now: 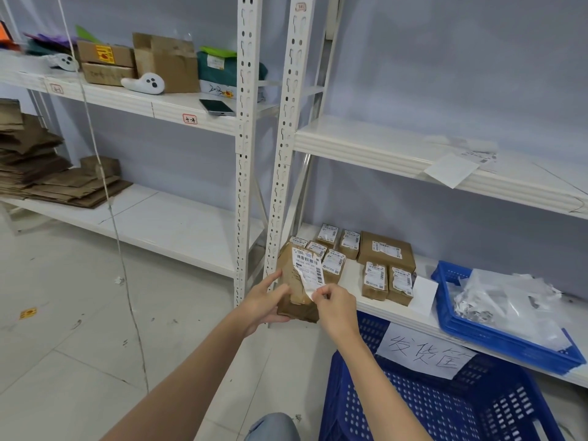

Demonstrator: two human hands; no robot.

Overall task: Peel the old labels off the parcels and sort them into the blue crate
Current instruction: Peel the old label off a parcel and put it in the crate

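My left hand (265,299) grips a brown cardboard parcel (294,292) from its left side, held upright in front of the shelf post. A white barcode label (308,270) is half lifted off its face. My right hand (334,308) pinches the label's loose lower corner. Several more labelled brown parcels (375,265) lie on the low shelf behind. The big blue crate (445,405) with a handwritten paper sign (426,351) stands on the floor at lower right, under my right forearm.
A shallow blue tray (451,316) holding peeled label scraps and clear plastic sits on the low shelf at right. White perforated shelf posts (280,173) rise just behind the parcel. Flattened cartons (47,176) are stacked at left. A thin cord (105,186) hangs down over the tiled floor.
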